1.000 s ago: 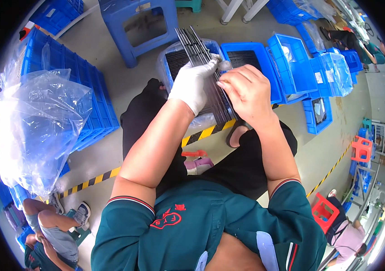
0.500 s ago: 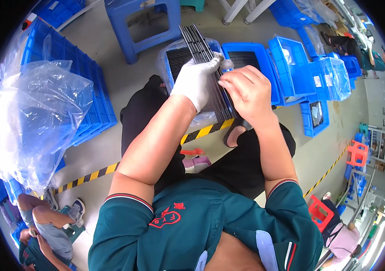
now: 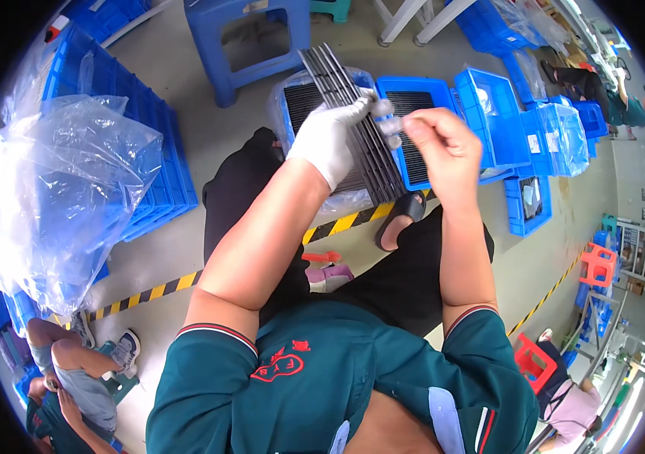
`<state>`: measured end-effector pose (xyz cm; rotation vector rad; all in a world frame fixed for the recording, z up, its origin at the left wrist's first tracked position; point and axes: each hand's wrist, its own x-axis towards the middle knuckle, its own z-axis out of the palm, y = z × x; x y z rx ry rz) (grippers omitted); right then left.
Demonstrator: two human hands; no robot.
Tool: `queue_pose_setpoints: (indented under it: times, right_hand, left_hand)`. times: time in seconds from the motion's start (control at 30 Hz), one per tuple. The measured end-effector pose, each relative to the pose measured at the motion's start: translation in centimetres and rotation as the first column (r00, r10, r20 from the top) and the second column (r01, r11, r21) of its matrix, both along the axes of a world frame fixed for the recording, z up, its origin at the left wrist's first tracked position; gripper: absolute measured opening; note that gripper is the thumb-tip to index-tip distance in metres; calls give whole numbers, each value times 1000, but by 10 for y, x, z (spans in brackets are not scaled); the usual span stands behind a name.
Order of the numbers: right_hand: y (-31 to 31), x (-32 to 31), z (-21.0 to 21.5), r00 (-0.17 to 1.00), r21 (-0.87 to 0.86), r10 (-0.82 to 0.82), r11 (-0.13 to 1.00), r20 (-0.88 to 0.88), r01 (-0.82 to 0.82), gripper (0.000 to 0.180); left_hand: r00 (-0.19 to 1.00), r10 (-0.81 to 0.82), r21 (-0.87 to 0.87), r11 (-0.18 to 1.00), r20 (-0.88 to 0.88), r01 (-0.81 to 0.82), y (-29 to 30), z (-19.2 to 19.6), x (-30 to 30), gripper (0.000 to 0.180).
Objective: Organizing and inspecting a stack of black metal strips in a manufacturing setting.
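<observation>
Clear crumpled plastic bag (image 3: 65, 197) far left. White-gloved left hand (image 3: 334, 136) clamps stack of thin dark flat plates (image 3: 360, 129); bare right hand (image 3: 444, 140) fingers pinched together beside its edge.

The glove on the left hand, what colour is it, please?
White glove, clearest in the head view.

Light: bright, even daylight-like wash — no single source visible.
Shadows: soft and faint on the grey floor (image 3: 209, 129).
Glare: white sheen on the clear plastic bag (image 3: 65, 197).
Distortion: strong fisheye — straight lines bow near the black rim.
Focus: centre sharp; far right edge pale and washed out.
</observation>
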<state>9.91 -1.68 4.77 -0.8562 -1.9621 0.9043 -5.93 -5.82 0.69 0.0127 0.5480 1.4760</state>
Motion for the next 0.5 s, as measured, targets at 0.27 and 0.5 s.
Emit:
queue_pose_setpoints:
  times: [0.27, 0.5]
  right_hand:
    - [4, -8, -22, 1000, 62, -23, 998, -6, 24, 13]
    - [4, -11, -21, 1000, 97, -27, 995, -9, 28, 13]
  left_hand:
    - [998, -52, 57, 997, 20, 51, 3, -2, -4, 19]
    - [998, -43, 64, 997, 38, 41, 2, 1, -4, 16]
